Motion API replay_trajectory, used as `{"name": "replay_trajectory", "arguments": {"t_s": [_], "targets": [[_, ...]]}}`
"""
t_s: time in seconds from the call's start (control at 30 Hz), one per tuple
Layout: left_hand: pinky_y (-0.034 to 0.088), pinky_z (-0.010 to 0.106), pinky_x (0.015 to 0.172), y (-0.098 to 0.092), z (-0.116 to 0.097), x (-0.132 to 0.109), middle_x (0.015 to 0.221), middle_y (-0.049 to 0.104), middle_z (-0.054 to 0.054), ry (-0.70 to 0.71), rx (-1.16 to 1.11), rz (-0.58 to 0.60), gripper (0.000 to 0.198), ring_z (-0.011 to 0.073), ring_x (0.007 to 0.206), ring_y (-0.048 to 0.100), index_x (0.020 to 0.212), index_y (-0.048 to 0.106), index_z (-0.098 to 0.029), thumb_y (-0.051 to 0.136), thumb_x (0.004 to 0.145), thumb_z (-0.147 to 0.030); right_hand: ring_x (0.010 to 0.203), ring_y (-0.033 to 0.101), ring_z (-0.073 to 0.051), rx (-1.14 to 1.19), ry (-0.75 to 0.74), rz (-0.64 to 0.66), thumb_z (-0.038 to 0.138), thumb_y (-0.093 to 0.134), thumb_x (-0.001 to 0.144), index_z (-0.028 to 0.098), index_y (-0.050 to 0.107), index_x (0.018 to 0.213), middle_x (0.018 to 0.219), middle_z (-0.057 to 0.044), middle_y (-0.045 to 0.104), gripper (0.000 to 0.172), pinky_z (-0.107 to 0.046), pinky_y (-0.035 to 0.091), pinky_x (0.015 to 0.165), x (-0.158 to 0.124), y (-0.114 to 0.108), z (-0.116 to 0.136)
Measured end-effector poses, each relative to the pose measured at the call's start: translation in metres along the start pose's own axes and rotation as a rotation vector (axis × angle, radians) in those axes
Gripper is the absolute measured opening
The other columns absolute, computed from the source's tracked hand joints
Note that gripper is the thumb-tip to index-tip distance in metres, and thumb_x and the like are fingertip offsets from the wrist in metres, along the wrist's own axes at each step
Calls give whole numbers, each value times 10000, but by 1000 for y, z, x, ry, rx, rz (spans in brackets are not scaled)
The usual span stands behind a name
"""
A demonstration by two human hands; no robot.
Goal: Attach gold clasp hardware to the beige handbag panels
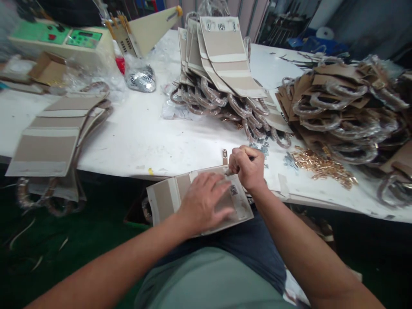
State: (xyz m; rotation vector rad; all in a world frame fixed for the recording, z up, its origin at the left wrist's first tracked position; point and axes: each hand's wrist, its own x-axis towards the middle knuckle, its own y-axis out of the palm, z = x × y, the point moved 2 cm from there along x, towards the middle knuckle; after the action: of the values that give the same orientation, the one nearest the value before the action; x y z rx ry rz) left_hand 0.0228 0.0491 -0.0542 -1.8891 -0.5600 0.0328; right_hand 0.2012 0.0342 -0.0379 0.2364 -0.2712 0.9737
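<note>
A beige bag panel (161,199) with pale bands lies at the table's front edge, over my lap. My left hand (206,199) rests flat across it with the fingers spread. Above the panel's far edge, my right hand (247,167) is closed in a fist around something mostly hidden; a small pale tip shows below the fingers. A small dark metal plate (233,190) sits on the panel just below that fist. Beyond the panel edge, a brown tab with a metal fitting (225,156) sticks out onto the table.
Stacked beige panels with wrapped handles (225,56) stand at the back, and others (48,146) overhang the left edge. Brown pieces with wrapped handles (341,103) are heaped right, near gold metal fittings (322,165). A machine with green control panels (83,38) stands back left.
</note>
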Motion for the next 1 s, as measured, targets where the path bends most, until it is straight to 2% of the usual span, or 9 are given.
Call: {"name": "replay_trajectory", "arguments": {"t_s": [0.1, 0.17, 0.27, 0.43, 0.53, 0.67, 0.83, 1.0], "targets": [[130, 617, 1319, 21, -25, -34, 1678, 407, 167, 62, 78, 189, 957, 385, 1566, 320, 1610, 418, -227, 752, 837, -683, 406, 415, -123, -29, -14, 17, 529, 685, 948, 265, 426, 551, 453, 65, 440, 542, -280, 366, 429, 1, 0, 1], [84, 620, 1325, 31, -30, -39, 1727, 320, 163, 31, 121, 257, 966, 377, 1609, 243, 1642, 359, -233, 759, 851, -615, 397, 408, -117, -22, -32, 5, 548, 677, 948, 266, 403, 551, 450, 69, 425, 558, -274, 366, 425, 2, 0, 2], [44, 616, 1327, 35, -28, -34, 1743, 291, 143, 13, 140, 293, 913, 360, 1622, 219, 1645, 350, -245, 751, 857, -473, 391, 405, -111, 37, -31, -9, 540, 689, 941, 266, 389, 559, 456, 75, 406, 558, -267, 370, 419, 2, -4, 6], [68, 612, 1324, 27, -26, -26, 1740, 297, 147, 22, 139, 324, 945, 367, 1617, 225, 1637, 370, -231, 774, 801, -405, 372, 375, -99, 283, 45, -37, 348, 745, 916, 245, 433, 575, 469, 88, 378, 473, -253, 313, 383, -15, -23, 18], [70, 606, 1323, 25, -26, -22, 1748, 281, 146, 25, 137, 329, 922, 371, 1617, 220, 1625, 397, -223, 764, 798, -402, 371, 375, -97, 354, 104, -52, 279, 747, 908, 233, 445, 564, 476, 84, 380, 460, -253, 313, 377, -30, -36, 19], [65, 599, 1323, 24, -25, -16, 1750, 276, 142, 50, 131, 347, 914, 366, 1610, 239, 1621, 403, -207, 752, 805, -424, 367, 365, -95, 382, 122, -84, 277, 751, 899, 229, 445, 559, 469, 89, 358, 460, -254, 331, 378, -39, -43, 14], [81, 610, 1314, 24, -21, -13, 1744, 286, 156, 65, 135, 365, 950, 375, 1606, 238, 1620, 400, -209, 786, 784, -438, 374, 374, -90, 363, 129, -69, 298, 773, 886, 226, 438, 554, 474, 86, 367, 477, -249, 347, 387, -35, -40, 14], [84, 631, 1302, 25, -19, -13, 1740, 281, 184, 80, 114, 391, 975, 387, 1609, 217, 1622, 390, -182, 797, 783, -468, 368, 329, -82, 405, 175, -166, 328, 775, 828, 229, 425, 553, 466, 93, 342, 456, -240, 342, 379, -28, -42, 13]]}}
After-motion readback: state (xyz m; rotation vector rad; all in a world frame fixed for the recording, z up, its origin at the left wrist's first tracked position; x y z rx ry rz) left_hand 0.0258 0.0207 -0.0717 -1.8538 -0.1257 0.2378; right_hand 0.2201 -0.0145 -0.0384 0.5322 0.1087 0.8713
